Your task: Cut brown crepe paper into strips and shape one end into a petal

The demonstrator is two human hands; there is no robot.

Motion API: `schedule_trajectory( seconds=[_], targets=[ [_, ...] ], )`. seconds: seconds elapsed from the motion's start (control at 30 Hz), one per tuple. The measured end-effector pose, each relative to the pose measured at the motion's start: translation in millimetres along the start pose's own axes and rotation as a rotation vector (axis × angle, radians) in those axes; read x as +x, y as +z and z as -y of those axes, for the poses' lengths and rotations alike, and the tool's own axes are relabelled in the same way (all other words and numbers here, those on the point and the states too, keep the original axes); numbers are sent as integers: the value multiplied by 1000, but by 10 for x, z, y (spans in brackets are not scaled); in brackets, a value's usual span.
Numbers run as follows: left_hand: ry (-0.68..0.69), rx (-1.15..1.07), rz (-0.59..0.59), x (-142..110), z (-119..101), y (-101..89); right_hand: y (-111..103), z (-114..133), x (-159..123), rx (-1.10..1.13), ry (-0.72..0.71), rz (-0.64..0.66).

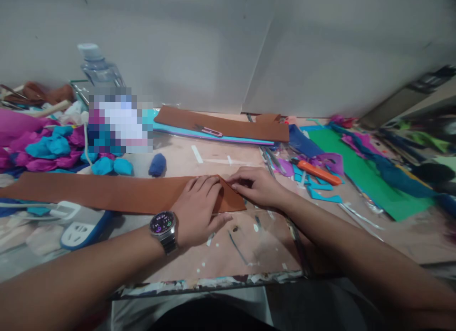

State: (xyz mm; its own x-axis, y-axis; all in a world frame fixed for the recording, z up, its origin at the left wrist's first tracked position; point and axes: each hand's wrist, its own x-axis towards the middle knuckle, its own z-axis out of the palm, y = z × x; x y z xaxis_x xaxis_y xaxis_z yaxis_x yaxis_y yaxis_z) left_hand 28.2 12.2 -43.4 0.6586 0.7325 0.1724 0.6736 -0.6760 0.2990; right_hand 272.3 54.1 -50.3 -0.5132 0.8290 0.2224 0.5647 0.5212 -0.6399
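Note:
A long brown strip of flat, soft-looking sheet material (121, 191) lies across the worktable, and its right end is lifted into a small fold. My left hand (197, 205), with a watch on the wrist, rests on the strip just left of that fold, palm down and fingers stretched out. At the fold's right side, my right hand (261, 186) pinches the strip's far edge between thumb and fingers. The curled fingers partly hide the pinched spot. Beyond my hands is a second brown piece (228, 124) with small pink thread snips (210, 130) on top.
A blue-white power strip (80, 229) stands by the brown strip's near edge. Blue and magenta bundles (53, 146) are heaped at the left, near a clear bottle (98, 67). An orange cutter (317, 172), blue scraps (322, 193) and a green sheet (366, 169) lie right.

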Motion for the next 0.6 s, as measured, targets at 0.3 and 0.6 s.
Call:
schedule_trajectory(
  seconds=[0.3, 0.6],
  targets=[
    [-31, -33, -34, 12, 9, 2, -15, 2, 9, -23, -80, 9],
    [2, 34, 14, 1, 13, 5, 13, 5, 16, -45, -125, 2]
  ],
)
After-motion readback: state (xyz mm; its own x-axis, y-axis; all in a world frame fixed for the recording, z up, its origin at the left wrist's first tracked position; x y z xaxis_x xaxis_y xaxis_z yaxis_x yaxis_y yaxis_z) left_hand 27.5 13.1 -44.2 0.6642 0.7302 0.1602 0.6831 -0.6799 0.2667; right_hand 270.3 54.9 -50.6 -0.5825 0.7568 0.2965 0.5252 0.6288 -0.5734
